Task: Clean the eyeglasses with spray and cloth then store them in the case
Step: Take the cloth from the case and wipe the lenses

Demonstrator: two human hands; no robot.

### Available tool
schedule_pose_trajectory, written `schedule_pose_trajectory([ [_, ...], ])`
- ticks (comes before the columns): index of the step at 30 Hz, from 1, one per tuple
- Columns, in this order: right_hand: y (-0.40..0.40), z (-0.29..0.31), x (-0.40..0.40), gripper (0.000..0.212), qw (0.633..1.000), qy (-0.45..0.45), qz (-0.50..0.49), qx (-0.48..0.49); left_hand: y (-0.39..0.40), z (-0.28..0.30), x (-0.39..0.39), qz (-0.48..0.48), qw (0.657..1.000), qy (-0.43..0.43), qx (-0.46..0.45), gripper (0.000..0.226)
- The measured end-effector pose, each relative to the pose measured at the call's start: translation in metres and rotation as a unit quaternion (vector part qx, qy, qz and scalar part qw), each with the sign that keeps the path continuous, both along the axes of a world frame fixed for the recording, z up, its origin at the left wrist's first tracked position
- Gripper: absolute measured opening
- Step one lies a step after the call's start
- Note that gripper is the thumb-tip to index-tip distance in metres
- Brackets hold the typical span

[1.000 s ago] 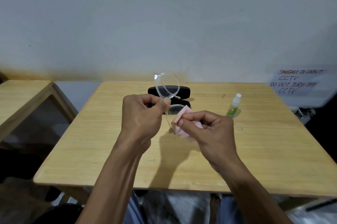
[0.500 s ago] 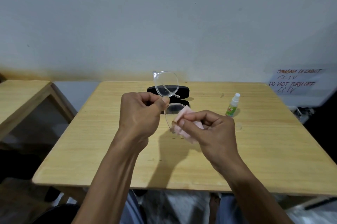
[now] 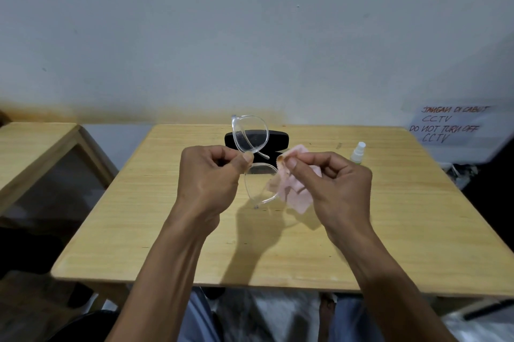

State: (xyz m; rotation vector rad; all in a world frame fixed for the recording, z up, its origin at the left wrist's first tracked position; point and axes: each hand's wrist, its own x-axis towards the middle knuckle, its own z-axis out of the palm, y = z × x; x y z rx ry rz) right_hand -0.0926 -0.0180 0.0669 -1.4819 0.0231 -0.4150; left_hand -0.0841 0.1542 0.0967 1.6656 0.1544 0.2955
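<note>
Black case behind glasses; bottle rightward.

Paper sign on wall, red handwriting: "JANGAN DI CABUT CCTV / DO NOT TURN OFF CCTV".

Both forearms are bare to the elbow, with no sleeves, watch or rings on the left hand or right hand; blue-grey trousers cover the legs.
</note>
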Motion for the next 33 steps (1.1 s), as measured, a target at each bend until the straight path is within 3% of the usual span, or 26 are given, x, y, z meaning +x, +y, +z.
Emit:
schedule_pose_trajectory([
  [8, -0.012, 0.001, -0.004, 0.017, 0.999, -0.007, -0.017, 0.027, 0.017, -0.008, -0.004, -0.003, 0.999, 0.01, 0.038, 0.019],
  [17, -0.024, -0.005, -0.011, 0.017, 1.0, -0.019, -0.022, 0.009, 0.039, -0.006, -0.022, 0.004, 0.978, 0.007, 0.207, 0.015],
  [24, -0.04, -0.014, -0.024, 0.013, 1.0, -0.01, -0.017, 0.005, 0.084, -0.005, -0.026, 0.041, 0.851, -0.016, 0.523, 0.011],
  [30, -0.04, -0.022, -0.031, 0.013, 1.0, 0.002, -0.014, 0.005, 0.097, -0.045, -0.024, -0.015, 0.757, -0.022, 0.653, 0.018],
  [33, -0.04, -0.026, -0.034, 0.013, 1.0, 0.006, -0.008, 0.001, 0.1, -0.062, -0.022, -0.031, 0.74, 0.0, 0.672, 0.017],
])
